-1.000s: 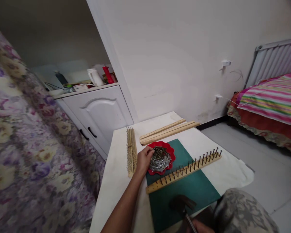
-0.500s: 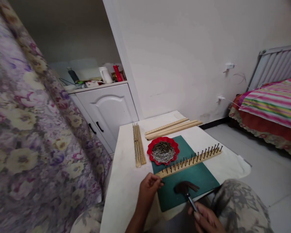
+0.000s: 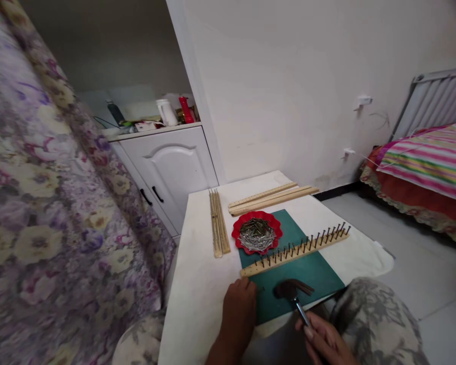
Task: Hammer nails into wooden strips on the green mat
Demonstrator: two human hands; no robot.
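Note:
My right hand point(image 3: 321, 335) grips a claw hammer point(image 3: 292, 290) by its handle, the head low over the green mat point(image 3: 319, 279). Knuckles up, my left hand point(image 3: 240, 304) is closed just below the left end of a wooden strip point(image 3: 249, 270). A small nail point(image 3: 261, 289) pokes out beside its fingers, which are mostly hidden. Dark nails stand upright in rows along the strip, which lies slanted across the mat. Behind the strip, a red scalloped bowl point(image 3: 236, 234) holds a heap of loose nails point(image 3: 256, 234).
Two wooden strips with nails point(image 3: 219, 228) lie left of the bowl on the white table point(image 3: 197, 284). More wooden strips point(image 3: 273, 199) lie at the table's far side. A floral curtain point(image 3: 61, 203) hangs at left; a bed point(image 3: 429, 167) stands at right.
My left hand has rolled over so that its back faces up, and it has shifted slightly right. The hammer stays nearly in place in my right hand.

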